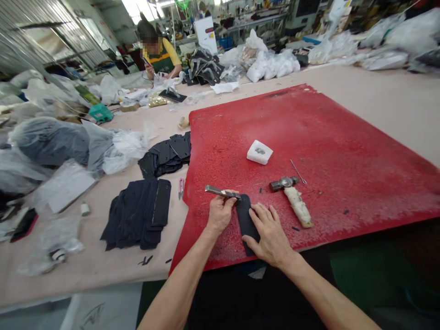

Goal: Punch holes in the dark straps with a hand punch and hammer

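My left hand [221,213] is closed around a metal punch [220,191], which lies nearly level with one end over the top of a dark strip piece [244,215]. That piece, dark and rounded at its upper corners, lies flat on a red mat [326,142]. My right hand [270,233] rests on the piece's right side with fingers spread. Right of that hand lies a ball-peen hammer [290,192] with a wrapped pale handle. A thin metal pin with a looped end [298,172] lies beside its head. Beyond my hands sits a white block [260,152] with a grey mark on top.
Left of the mat lie a stack of dark pieces [137,213], another dark pile [167,155] and pink-handled thread snips [181,188]. Plastic bags [65,142] crowd the table's left side. A person in a yellow and green top [165,57] sits across the table.
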`<state>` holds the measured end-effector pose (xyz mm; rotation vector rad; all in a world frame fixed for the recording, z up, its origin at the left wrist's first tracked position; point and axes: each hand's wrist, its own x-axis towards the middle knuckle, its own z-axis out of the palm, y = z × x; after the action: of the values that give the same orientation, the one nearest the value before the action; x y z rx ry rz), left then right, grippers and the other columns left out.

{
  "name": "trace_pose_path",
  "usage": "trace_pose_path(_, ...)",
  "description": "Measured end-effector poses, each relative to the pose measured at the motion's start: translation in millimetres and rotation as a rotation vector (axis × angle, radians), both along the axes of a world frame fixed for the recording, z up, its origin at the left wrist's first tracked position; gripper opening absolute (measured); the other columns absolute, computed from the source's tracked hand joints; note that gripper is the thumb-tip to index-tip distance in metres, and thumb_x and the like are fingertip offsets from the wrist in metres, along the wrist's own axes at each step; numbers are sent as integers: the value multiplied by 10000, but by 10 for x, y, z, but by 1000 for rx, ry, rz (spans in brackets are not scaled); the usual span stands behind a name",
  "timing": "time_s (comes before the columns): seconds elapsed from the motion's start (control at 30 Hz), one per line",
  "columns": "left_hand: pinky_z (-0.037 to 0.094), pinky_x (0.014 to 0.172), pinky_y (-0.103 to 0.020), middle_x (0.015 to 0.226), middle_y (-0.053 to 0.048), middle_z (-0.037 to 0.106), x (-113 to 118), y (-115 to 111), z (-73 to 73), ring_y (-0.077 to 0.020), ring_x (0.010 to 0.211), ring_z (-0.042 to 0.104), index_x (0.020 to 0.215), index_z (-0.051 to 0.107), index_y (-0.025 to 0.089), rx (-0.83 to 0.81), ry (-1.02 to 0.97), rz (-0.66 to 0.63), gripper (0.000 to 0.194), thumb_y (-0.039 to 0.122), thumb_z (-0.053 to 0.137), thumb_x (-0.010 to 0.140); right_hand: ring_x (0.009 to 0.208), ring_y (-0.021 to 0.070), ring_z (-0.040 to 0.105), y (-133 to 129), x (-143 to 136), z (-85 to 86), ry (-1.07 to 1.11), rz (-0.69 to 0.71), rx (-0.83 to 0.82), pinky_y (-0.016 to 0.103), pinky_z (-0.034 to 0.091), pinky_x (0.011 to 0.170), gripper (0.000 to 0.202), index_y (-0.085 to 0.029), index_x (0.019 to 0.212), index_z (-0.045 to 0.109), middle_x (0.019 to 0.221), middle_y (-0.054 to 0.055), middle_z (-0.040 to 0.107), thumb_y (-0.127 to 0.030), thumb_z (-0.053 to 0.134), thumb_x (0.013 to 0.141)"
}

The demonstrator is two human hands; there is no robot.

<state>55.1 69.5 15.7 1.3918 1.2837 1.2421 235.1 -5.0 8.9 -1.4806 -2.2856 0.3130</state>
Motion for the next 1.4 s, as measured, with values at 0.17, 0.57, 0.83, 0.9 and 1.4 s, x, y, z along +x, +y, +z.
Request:
trace_pose_path(0.17,527,909,-340,978,-55,741,103,35,-68,-199,943,678,941,724,200,-11,78,-49,155,250,610,848,1367,340,362,21,21,33,42,-8,-35,564,185,1167,641,-107,1370,490,1443,171,467,-447,586,836)
trace_pose_path(0.57,543,901,-335,1005,-59,741,135,45,-51,-193,946,683,978,720,196,10,222,-52,170,226,592,871,1393,342,326,47,56,16,116,-8,-75,570,167,1176,633,-102,1380,488,1457,171,458,-427,579,844)
trace_pose_path(0.83,546,915,-332,1013,-58,745,134,64,-62,-182,963,686,987,718,183,70,314,-77,186,200,564,884,1397,333,317,63,63,60,129,-9,-112,559,143,1183,629,-90,1386,477,1461,167,453,-401,575,848)
trace_pose_path(0.9,542,928,-334,1016,-57,744,144,59,-70,-181,971,686,995,717,185,81,324,-77,186,197,567,885,1395,333,320,64,64,68,127,-5,-114,558,142,1183,626,-84,1387,475,1456,169,458,-398,569,854)
trace_pose_path(1.4,547,916,-323,1002,-46,748,188,60,-74,-175,953,690,986,718,192,59,343,-72,169,209,585,884,1405,338,301,61,51,69,125,-10,-124,559,128,1189,636,-76,1393,472,1476,163,441,-410,571,862)
